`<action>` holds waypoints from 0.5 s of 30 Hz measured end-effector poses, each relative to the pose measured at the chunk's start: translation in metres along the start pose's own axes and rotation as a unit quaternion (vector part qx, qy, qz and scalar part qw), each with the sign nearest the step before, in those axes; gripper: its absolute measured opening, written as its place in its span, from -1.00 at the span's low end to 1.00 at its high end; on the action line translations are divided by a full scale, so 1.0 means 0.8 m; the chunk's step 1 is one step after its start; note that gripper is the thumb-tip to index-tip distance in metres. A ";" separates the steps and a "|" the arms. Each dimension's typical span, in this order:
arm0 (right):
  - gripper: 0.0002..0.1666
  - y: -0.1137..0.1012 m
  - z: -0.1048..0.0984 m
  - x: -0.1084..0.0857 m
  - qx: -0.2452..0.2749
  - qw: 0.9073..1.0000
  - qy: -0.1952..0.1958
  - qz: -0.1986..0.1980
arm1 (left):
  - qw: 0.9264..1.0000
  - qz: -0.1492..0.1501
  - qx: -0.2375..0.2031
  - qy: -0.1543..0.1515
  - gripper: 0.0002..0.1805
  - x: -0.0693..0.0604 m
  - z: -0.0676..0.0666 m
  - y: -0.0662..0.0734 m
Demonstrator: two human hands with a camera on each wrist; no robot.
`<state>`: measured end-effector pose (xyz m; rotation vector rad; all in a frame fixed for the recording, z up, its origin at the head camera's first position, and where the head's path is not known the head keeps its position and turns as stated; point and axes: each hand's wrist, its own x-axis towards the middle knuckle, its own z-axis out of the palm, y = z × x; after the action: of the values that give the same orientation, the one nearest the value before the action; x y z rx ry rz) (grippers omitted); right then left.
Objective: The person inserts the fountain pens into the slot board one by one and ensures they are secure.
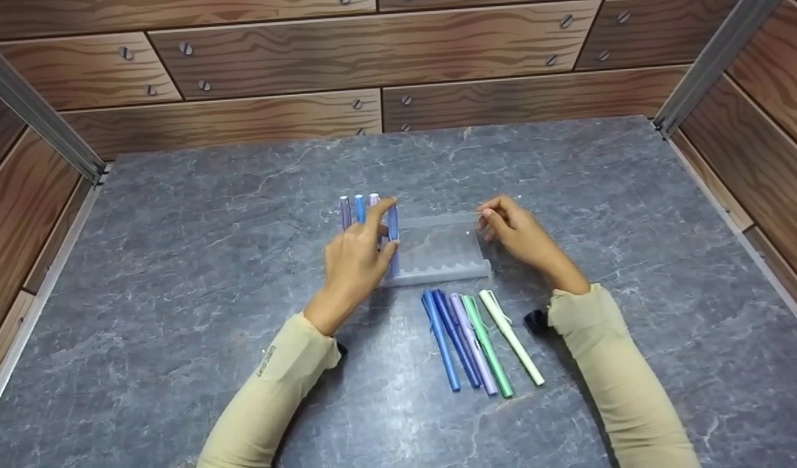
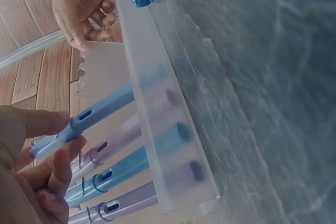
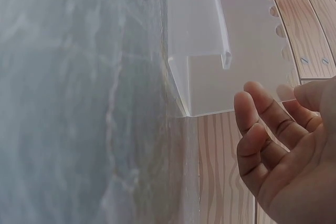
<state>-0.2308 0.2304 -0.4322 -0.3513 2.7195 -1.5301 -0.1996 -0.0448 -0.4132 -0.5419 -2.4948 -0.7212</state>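
Observation:
A frosted, see-through pen stand [image 1: 441, 247] with notched edges rests on the table. My left hand [image 1: 356, 257] pinches a periwinkle-blue pen [image 2: 107, 102] between thumb and fingers; the pen's lower end is behind the stand's front lip. Beside it in the stand lie a pale lilac pen [image 2: 122, 137], a bright blue pen [image 2: 126, 166] and a purple pen [image 2: 137, 196]. At the stand's far right corner, my right hand [image 1: 525, 240] pinches the edge between thumb and index finger, the other fingers curled loosely.
In front of the stand, several pens lie side by side: a blue pen [image 1: 443, 344], a dark blue pen [image 1: 457, 341], a lilac pen [image 1: 474, 348], a green pen [image 1: 489, 351] and a pale green pen [image 1: 514, 341]. Wood-patterned panels [image 1: 372, 58] surround the grey marbled table [image 1: 197, 260].

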 end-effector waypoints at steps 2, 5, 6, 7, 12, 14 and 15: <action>-0.67 -0.001 -0.001 -0.001 0.000 1.000 0.000 -0.003 | 1.000 0.007 0.012 0.005 -0.37 -0.001 0.000 0.000; -0.67 -0.001 -0.002 -0.001 -0.001 1.000 0.000 -0.007 | 0.999 0.015 0.025 0.014 -0.36 -0.001 0.000 0.001; -0.67 -0.001 -0.002 -0.001 -0.001 1.000 0.001 -0.007 | 0.999 0.017 0.027 0.018 -0.36 -0.001 0.001 0.001; -0.67 -0.001 -0.002 -0.001 0.000 1.000 0.001 -0.007 | 0.999 0.020 0.028 0.021 -0.37 -0.001 0.001 0.001; -0.66 -0.001 -0.001 -0.001 0.005 1.000 -0.001 -0.002 | 0.998 0.029 0.038 0.040 -0.37 0.001 0.004 0.000; -0.66 -0.001 -0.001 -0.001 0.003 1.000 -0.002 -0.002 | 0.998 0.027 0.046 0.045 -0.37 0.003 0.004 0.000; -0.66 -0.002 -0.001 -0.001 0.004 1.000 -0.003 -0.001 | 0.997 0.024 0.050 0.045 -0.37 0.003 0.004 -0.001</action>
<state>-0.2300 0.2306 -0.4306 -0.3577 2.7086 -1.5391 -0.2030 -0.0428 -0.4143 -0.5200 -2.4104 -0.5858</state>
